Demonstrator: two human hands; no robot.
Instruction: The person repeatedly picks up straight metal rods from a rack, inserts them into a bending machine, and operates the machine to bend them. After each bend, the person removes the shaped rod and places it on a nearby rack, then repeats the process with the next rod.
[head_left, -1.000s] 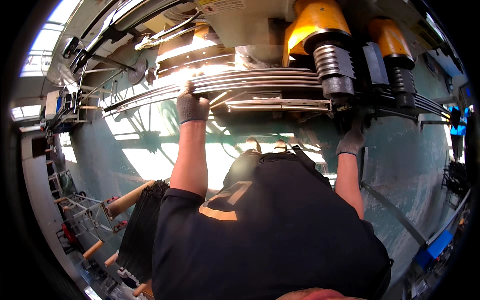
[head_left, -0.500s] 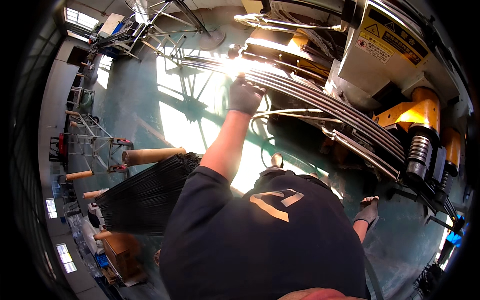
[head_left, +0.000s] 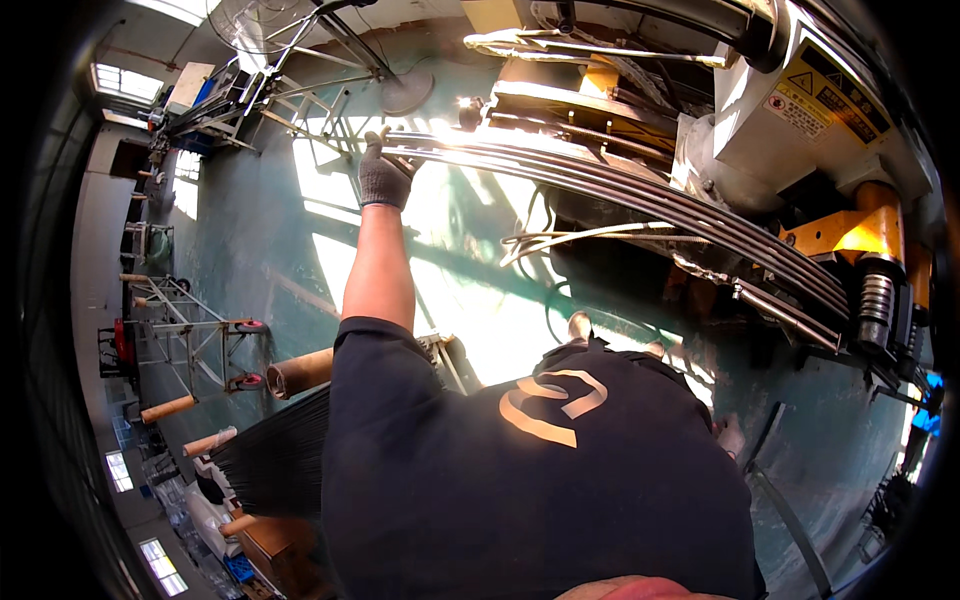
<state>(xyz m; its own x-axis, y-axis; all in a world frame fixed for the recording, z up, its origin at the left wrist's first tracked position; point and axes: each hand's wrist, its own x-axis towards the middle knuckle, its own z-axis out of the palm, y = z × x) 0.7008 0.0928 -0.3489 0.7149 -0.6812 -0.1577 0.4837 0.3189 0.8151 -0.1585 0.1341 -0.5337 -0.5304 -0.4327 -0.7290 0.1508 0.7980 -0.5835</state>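
My left hand (head_left: 385, 178), in a dark grey glove, reaches forward to the left ends of several long metal rods (head_left: 610, 178). Its fingers close around the rod ends, with the thumb side up. Side by side, the rods slope down to the right toward the machine. My right hand (head_left: 729, 437) hangs low beside my body on the right. Part of it is hidden by my dark shirt, and its fingers are too small and unclear to read.
A pale machine housing (head_left: 800, 120) with warning labels and a coil spring (head_left: 877, 300) stand at the right. Cables (head_left: 590, 238) loop below the rods. At the left are a cardboard tube (head_left: 300, 374), a bundle of black strands (head_left: 275, 455) and a wheeled frame (head_left: 195, 335).
My left hand has moved left along the rods to their ends. My right hand has come in closer to my body and is now partly covered. The view has shifted slightly.
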